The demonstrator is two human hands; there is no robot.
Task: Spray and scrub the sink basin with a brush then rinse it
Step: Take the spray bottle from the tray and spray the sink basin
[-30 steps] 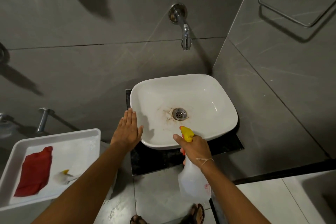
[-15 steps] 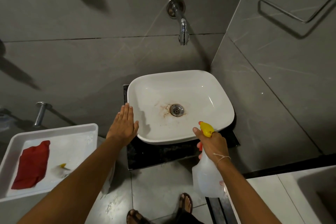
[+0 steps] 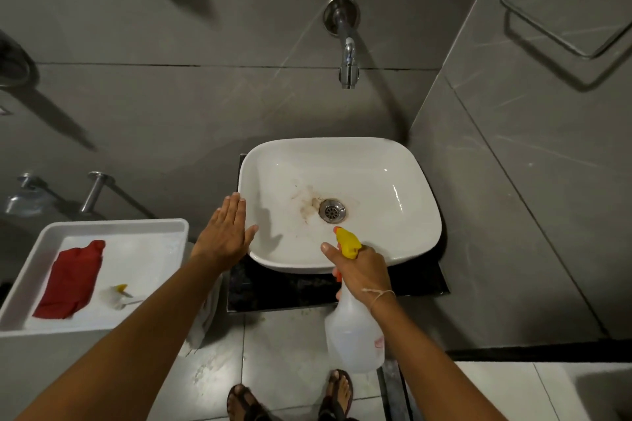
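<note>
Left of the sink basin [image 3: 393, 243], well apart, the white tray [image 3: 113, 225] holds a red cloth [image 3: 70, 280] and what looks like the brush [image 3: 118, 296], too small to be sure; my left hand [image 3: 225, 236] lies flat and released at the basin's left rim; brown stains beside the drain [image 3: 331, 210] remain, so I judge spraying barely begun, scrubbing and rinsing left; my right hand [image 3: 362, 270] clenches the spray bottle [image 3: 354, 335] at the basin's near rim, nozzle over it; any mist is invisible.
</note>
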